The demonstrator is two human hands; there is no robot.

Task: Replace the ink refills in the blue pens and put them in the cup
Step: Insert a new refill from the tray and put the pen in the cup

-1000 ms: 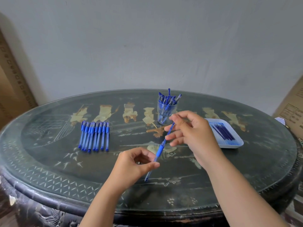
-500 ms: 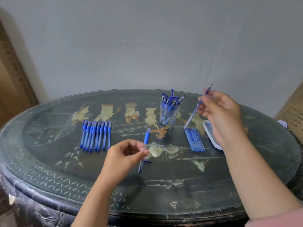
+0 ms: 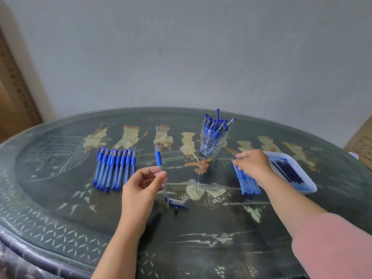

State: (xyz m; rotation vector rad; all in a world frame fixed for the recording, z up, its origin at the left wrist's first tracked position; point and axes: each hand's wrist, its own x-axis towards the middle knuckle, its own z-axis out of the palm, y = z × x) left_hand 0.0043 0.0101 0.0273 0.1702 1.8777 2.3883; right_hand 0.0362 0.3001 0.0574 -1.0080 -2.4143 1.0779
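Left hand [image 3: 145,184] pinches clear blue-grip pen barrel [image 3: 158,158], front-left of clear plastic cup [image 3: 214,143]. Right hand [image 3: 252,165] pinches thin blue refill [image 3: 234,157] at refill pile [image 3: 248,185], front-right of cup. Risks: refill rolls off pile into white tray [image 3: 311,188], mixing stock; small pen parts [image 3: 177,202] knocked off tabletop [image 3: 60,198].

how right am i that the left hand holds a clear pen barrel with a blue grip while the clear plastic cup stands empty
One part is wrong. In the head view the clear plastic cup holds a bunch of blue pens. The left hand does hold the clear pen barrel with a blue grip.
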